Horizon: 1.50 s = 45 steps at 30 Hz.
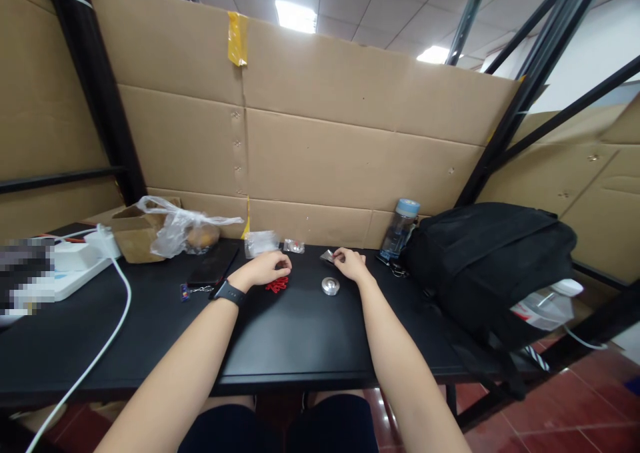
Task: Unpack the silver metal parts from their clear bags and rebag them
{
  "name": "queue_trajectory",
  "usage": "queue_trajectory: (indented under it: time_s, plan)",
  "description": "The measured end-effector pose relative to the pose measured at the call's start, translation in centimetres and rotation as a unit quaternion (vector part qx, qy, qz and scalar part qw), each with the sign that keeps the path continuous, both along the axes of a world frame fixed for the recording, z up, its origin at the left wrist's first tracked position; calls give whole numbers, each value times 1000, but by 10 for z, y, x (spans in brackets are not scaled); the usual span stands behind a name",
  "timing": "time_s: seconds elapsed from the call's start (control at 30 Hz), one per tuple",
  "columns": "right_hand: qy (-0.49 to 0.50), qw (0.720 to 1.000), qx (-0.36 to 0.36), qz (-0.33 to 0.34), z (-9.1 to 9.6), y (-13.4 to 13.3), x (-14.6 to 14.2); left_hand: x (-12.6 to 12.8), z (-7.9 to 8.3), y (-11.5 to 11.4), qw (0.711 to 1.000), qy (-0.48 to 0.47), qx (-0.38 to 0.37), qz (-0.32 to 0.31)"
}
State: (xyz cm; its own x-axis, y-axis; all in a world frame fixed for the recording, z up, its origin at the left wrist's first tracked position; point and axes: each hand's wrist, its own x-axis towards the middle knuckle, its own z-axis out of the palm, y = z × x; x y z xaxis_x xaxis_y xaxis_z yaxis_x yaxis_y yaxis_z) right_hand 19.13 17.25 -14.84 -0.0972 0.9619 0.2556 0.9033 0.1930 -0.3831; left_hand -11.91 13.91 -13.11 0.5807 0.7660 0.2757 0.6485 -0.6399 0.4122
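Note:
My left hand [267, 268], with a dark watch [230, 293] on its wrist, is over a small pile of red strips [277, 284]. Its fingers curve loosely, with a gap by the thumb, and nothing shows in them. Further right, the fingertips of my right hand [351, 265] pinch the edge of a small shiny packet [327, 256]; its contents are too small to make out. Between the two hands a round silver metal piece [331, 286] lies on the black table [300, 336].
Behind my hands lie a clear packet [261, 242] and a smaller packet [294, 246]. To the left are a phone [214, 264], a plastic bag [175, 230] and a power strip [83, 276]. A water bottle [399, 230] and black backpack [490, 260] stand right. Cardboard [320, 153] walls the back.

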Motion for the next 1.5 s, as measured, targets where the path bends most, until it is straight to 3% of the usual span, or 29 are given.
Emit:
queue_trajectory:
  time_s: [0.23,0.4,0.57,0.77,0.87,1.0,1.2,1.37,1.5]
  plan:
    - [-111,992,37,-49,3,-3,-17,1,-2,0,1000,6,11,-4]
    - [-128,988,51,-76,4,-4,-17,3,-1,-1,1000,-4,13,-15]
    - [-74,991,80,-80,7,-7,-14,14,-2,-5,999,-33,30,-31]
    - [15,989,148,0,18,-20,-26,40,-11,-14,994,-72,64,-48]
    - [92,979,179,33,23,-28,-38,51,-13,-18,994,-60,94,13]
    - [263,945,174,82,24,-32,-51,56,-14,-17,985,-54,102,132]
    - [534,834,89,108,22,-28,-61,57,-13,-12,965,-189,63,170]
    - [598,796,-8,95,26,-33,-65,56,-8,-16,942,-244,98,211]
    - [619,773,-53,131,28,-38,-68,55,-6,-15,933,-282,119,190]
